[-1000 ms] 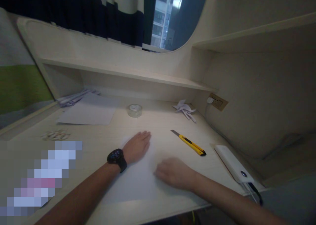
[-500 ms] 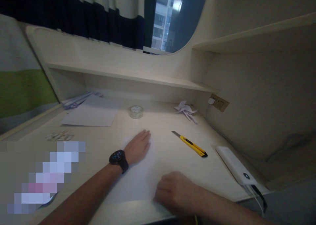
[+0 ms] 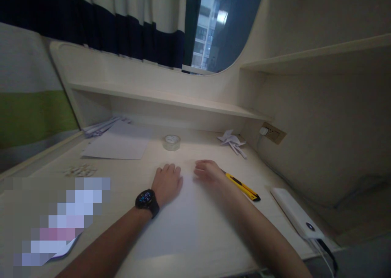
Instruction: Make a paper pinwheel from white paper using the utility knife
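A sheet of white paper (image 3: 177, 233) lies on the desk in front of me. My left hand (image 3: 167, 184), with a black watch (image 3: 147, 200) at the wrist, rests palm down by its far left part. The fingers of that hand are slightly spread. Over the far right part of the sheet is my right hand (image 3: 209, 171), its fingers loosely bent and somewhat blurred, holding nothing visible. A yellow utility knife (image 3: 242, 186) lies just right of it, the blade partly hidden behind the hand. Beyond my hands sits a roll of clear tape (image 3: 171, 143).
More paper (image 3: 117, 141) lies at the back left, and a folded paper pinwheel (image 3: 231, 139) at the back right. Small pale pieces (image 3: 81, 171) are heaped at left, near a blurred-out object (image 3: 70, 221). A white power bank (image 3: 293, 213) with cables sits at the right edge.
My right hand has moved from the near edge of the paper to its far part, and its fingers have loosened. My left hand has shifted slightly, its fingers now more spread.
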Available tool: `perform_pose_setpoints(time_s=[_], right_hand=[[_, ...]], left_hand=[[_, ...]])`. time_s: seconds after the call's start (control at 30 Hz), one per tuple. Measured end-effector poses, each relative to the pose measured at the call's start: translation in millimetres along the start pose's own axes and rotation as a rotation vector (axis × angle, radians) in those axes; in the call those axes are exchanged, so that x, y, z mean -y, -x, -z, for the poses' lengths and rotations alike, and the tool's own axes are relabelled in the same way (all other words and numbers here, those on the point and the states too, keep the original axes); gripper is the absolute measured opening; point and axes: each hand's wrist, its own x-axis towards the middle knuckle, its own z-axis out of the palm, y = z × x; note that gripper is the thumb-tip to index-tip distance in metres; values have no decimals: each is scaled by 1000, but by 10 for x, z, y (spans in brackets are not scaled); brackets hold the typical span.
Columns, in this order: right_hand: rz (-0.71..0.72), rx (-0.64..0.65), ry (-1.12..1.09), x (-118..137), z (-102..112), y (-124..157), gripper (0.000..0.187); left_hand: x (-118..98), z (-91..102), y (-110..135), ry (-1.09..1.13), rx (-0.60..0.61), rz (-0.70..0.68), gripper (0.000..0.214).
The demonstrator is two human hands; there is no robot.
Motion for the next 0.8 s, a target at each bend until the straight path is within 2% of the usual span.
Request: perform_pose_setpoints(time_s=[0.13, 0.3, 0.43, 0.57, 0.67, 0.8], right_hand=[[-87, 10, -18, -4, 21, -38, 23], [-96, 73, 52, -170, 3, -33, 24], [-44, 67, 132, -319, -43, -3, 21], [75, 50, 118, -341, -8, -15, 27], [166, 17, 67, -322, 81, -69, 33], [233, -66, 16, -332, 196, -164, 39]], left_hand=[[3, 4, 0, 12, -11, 13, 20], [6, 0, 12, 36, -18, 6, 19], [20, 16, -3, 46, -22, -21, 24], [189, 75, -95, 120, -37, 31, 32], [403, 98, -182, 347, -74, 120, 36], [584, 81, -234, 916, -43, 283, 39]])
